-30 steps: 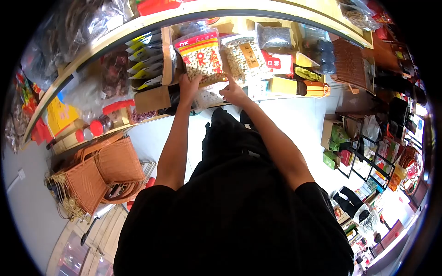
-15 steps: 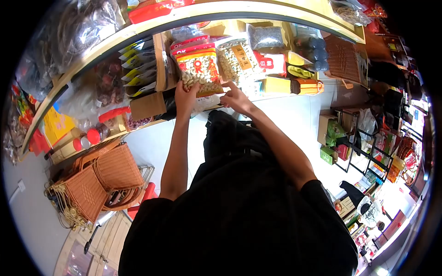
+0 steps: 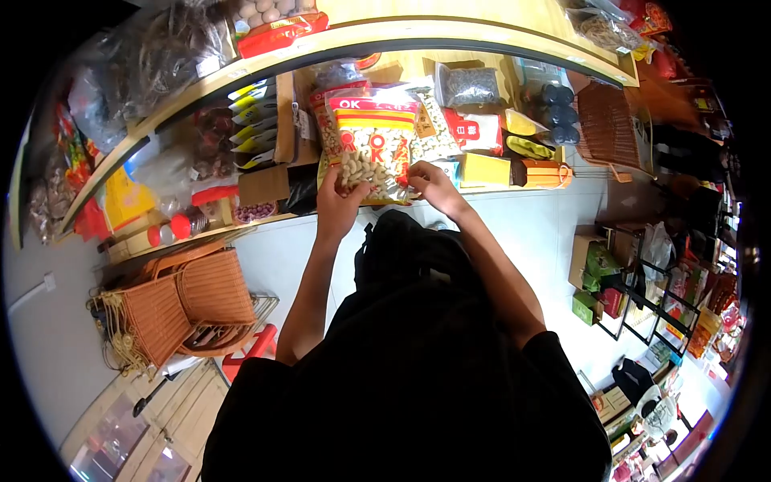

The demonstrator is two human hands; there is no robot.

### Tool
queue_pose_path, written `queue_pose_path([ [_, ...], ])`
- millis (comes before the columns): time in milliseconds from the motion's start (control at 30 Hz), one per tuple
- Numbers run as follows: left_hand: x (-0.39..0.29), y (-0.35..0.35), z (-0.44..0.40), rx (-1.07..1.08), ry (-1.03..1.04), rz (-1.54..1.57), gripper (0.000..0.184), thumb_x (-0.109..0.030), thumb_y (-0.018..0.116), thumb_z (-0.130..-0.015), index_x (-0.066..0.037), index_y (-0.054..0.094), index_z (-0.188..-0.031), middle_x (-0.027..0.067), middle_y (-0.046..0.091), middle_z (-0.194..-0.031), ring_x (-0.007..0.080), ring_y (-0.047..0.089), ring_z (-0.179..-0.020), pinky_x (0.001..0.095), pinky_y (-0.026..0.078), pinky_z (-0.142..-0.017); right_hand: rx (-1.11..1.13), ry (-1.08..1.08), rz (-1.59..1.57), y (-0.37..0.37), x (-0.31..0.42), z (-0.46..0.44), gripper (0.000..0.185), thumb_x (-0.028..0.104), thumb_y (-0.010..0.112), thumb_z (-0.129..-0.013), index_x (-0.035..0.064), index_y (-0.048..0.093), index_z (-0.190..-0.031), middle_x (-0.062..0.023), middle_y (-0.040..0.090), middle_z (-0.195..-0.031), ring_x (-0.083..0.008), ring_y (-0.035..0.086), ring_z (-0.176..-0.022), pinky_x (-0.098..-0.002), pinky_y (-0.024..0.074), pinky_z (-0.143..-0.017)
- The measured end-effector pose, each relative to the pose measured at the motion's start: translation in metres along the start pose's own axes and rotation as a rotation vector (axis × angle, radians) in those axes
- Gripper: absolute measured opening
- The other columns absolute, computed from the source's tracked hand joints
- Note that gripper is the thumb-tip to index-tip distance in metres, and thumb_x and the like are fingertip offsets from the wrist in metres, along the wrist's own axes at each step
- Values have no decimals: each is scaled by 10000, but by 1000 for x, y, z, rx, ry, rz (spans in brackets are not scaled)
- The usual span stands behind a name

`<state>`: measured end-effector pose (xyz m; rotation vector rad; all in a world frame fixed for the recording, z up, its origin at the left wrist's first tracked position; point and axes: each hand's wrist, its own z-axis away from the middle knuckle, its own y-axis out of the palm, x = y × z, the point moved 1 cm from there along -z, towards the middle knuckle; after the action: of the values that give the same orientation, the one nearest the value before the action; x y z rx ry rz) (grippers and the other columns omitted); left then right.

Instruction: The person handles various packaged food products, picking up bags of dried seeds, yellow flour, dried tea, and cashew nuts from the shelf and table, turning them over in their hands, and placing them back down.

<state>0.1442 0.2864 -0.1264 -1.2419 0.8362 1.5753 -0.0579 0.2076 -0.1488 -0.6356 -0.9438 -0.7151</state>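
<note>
A clear bag of pale nuts (image 3: 376, 149) with a red and yellow "OK" top is held up in front of the shelf. My left hand (image 3: 340, 199) grips its lower left corner, thumb on the front. At its lower right edge, my right hand (image 3: 434, 188) holds the side with bent fingers. Behind it, a similar red-topped bag (image 3: 324, 120) is partly covered. A bag of pale nuts with a tan label (image 3: 434, 120) sits just to the right, partly hidden by the held bag.
The lower shelf also bears a dark-filled bag (image 3: 470, 86), a red and white packet (image 3: 475, 131) and a yellow box (image 3: 485, 170). An upper shelf edge (image 3: 361, 38) curves above. Woven baskets (image 3: 189, 301) stand lower left; a black metal rack (image 3: 654, 297) is at right.
The "OK" bag has come up off the shelf and nearer to me, now more upright. My right hand has changed from a pointing finger beside it to a grip on its right edge.
</note>
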Motion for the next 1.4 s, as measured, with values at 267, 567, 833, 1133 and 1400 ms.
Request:
queue_pose_path([
  [267, -42, 41, 52, -40, 82, -122, 335, -40, 671, -794, 26, 518, -1084, 61, 610, -905, 105, 576, -816, 245, 473, -727, 250, -16, -503, -32, 7, 33, 686, 100, 486, -809, 22, 248, -1447, -105, 598, -1100, -184, 599, -908, -340, 495, -764],
  [567, -104, 106, 125, -43, 199, -44, 352, -10, 601, -829, 6, 494, -1164, 59, 586, -1058, 118, 535, -984, 273, 414, -882, 189, -318, -616, -63, 39, 104, 666, 194, 719, -800, -12, 335, -1304, -135, 511, -1244, -201, 472, -1157, -322, 370, -993],
  [833, -149, 136, 182, 120, 156, -100, 414, -56, 596, -847, -31, 397, -1209, 89, 526, -1120, 131, 501, -1044, 299, 413, -889, 202, -520, -862, -94, 51, 188, 600, -7, 679, -810, 31, 350, -1311, -61, 538, -1207, -116, 509, -1109, -292, 424, -948],
  [1133, -157, 158, 205, 300, -44, 135, 675, -121, 657, -800, 32, 325, -1367, 114, 495, -1285, 190, 471, -1192, 340, 379, -995, 246, -509, -939, -118, 32, 249, 713, 1, 708, -769, 7, 311, -1362, -79, 525, -1256, -140, 504, -1150, -318, 404, -982],
  [1400, -156, 192, 203, 458, -74, -15, 536, -38, 589, -782, 47, 419, -1283, 111, 571, -1173, 175, 533, -1095, 331, 408, -955, 30, -512, -972, -125, -1, 290, 733, 46, 708, -790, 7, 289, -1390, -84, 496, -1292, -157, 473, -1193, -328, 383, -1008],
])
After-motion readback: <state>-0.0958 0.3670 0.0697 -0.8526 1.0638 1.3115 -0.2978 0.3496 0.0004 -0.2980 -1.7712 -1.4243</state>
